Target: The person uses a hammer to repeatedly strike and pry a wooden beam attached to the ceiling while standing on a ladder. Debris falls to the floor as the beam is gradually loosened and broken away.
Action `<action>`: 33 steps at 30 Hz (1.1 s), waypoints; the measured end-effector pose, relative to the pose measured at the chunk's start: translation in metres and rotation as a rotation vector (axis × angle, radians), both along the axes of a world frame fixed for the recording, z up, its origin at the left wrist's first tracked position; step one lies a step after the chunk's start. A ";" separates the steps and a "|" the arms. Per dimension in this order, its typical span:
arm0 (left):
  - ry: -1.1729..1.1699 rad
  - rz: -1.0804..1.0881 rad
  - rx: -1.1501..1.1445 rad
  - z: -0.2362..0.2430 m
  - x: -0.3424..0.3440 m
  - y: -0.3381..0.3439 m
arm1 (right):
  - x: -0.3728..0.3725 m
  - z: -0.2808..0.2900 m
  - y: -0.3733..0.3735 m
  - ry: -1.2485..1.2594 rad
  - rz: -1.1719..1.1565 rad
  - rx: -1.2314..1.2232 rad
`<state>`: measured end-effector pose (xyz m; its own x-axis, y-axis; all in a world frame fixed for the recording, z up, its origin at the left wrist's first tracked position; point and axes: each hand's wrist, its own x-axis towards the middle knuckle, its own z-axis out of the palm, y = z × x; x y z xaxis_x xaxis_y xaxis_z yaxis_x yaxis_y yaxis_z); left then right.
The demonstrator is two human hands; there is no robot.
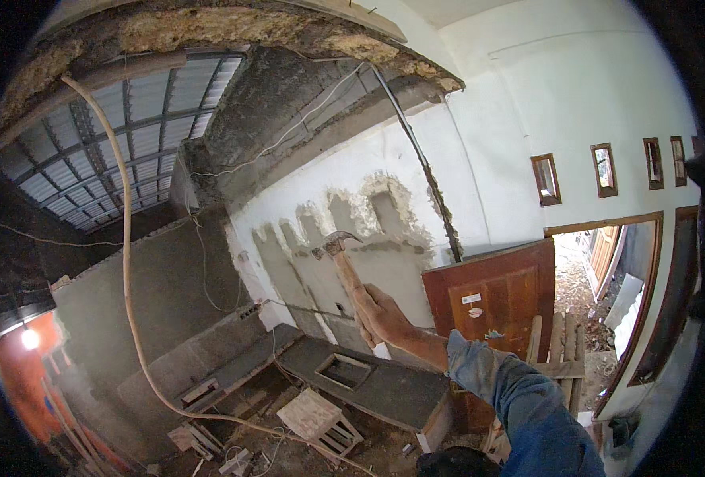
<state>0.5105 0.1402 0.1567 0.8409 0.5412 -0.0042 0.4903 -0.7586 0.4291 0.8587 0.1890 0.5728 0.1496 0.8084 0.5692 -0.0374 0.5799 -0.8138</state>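
Observation:
My right hand (387, 316) reaches out from the lower right in a blue sleeve. Its fingers are wrapped round the wooden handle of a claw hammer (337, 245), whose metal head points up and away from me. Behind the hammer, across the room, is a white wall (464, 199) with grey plaster patches (312, 266). The hammer head overlaps these patches in the picture; I cannot tell that it touches them. My left hand is out of the picture.
A beige hose (126, 262) hangs from the broken ceiling edge (289, 32) down to the floor. Below stand a concrete counter (396, 389) with a rectangular opening and a wooden stool (311, 413). A brown door (495, 290) is beside the bright doorway; wooden boards (569, 350) stand near it.

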 end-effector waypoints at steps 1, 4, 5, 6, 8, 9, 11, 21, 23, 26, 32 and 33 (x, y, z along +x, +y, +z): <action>0.103 -0.009 -0.002 -0.001 0.002 0.002 | 0.001 -0.003 0.002 0.009 0.005 -0.028; 0.099 -0.033 -0.146 0.001 0.007 0.007 | 0.001 -0.019 0.012 0.077 0.032 -0.036; 0.047 -0.038 -0.216 0.004 0.007 0.008 | 0.000 -0.024 0.016 0.096 0.042 -0.066; 0.052 0.018 -0.222 0.009 0.008 0.007 | -0.001 -0.027 0.021 0.114 0.052 -0.070; 0.064 0.126 -0.221 0.027 0.008 0.005 | -0.002 -0.031 0.030 0.145 0.069 -0.069; 0.067 0.178 -0.227 0.041 0.005 0.002 | -0.004 -0.029 0.033 0.164 0.080 -0.065; 0.030 0.224 -0.192 0.082 0.007 0.007 | -0.007 -0.021 0.038 0.232 0.107 -0.058; -0.133 0.270 0.304 0.423 0.040 0.015 | 0.003 0.093 0.033 0.581 0.082 -0.018; -0.176 0.243 0.470 0.503 0.053 0.008 | 0.016 0.121 0.023 0.618 0.063 0.017; -0.231 0.209 0.763 0.621 0.072 -0.015 | 0.030 0.161 0.004 0.717 0.053 0.029; -0.299 0.189 1.333 0.827 0.111 -0.087 | 0.051 0.218 -0.034 0.832 0.022 -0.018; -0.295 0.191 1.405 0.854 0.119 -0.097 | 0.054 0.225 -0.038 0.851 0.018 -0.006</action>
